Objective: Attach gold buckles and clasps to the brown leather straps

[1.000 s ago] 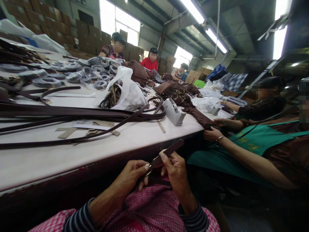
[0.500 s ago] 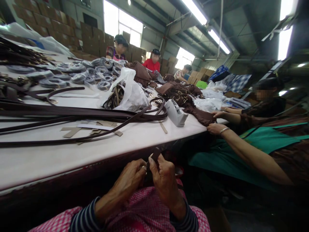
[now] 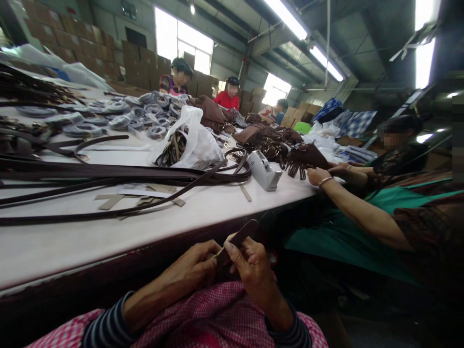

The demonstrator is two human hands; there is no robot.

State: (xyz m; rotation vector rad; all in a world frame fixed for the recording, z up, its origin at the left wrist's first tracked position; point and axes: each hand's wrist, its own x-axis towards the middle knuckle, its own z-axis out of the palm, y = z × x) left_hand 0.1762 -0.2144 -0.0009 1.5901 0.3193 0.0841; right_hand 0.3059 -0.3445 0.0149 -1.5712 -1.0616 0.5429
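Observation:
Over my lap, in front of the table edge, a dark brown leather strap (image 3: pixel 245 232) is held between my two hands. My right hand (image 3: pixel 252 263) pinches it with the thumb on top, and its rounded end sticks out up and to the right. Closed around the lower part is my left hand (image 3: pixel 197 266), its fingertips close to the right thumb. The rest of the strap is hidden behind the fingers and in the dark below. Long brown straps (image 3: pixel 174 176) lie in a bundle on the table ahead.
On the white table (image 3: pixel 72 246) are a grey tape dispenser (image 3: pixel 264 171), beige strips (image 3: pixel 110 201), a white plastic bag (image 3: pixel 197 145), coiled wrapped straps (image 3: pixel 155 113) and brown bags (image 3: pixel 268 137). At right, a co-worker's hand (image 3: pixel 317 177) holds a fringed brown bag (image 3: pixel 308 157).
More of the strap's end now shows above my right hand, tilted to the right. My hands have moved slightly apart at the wrists. The co-worker has lifted and turned the brown bag.

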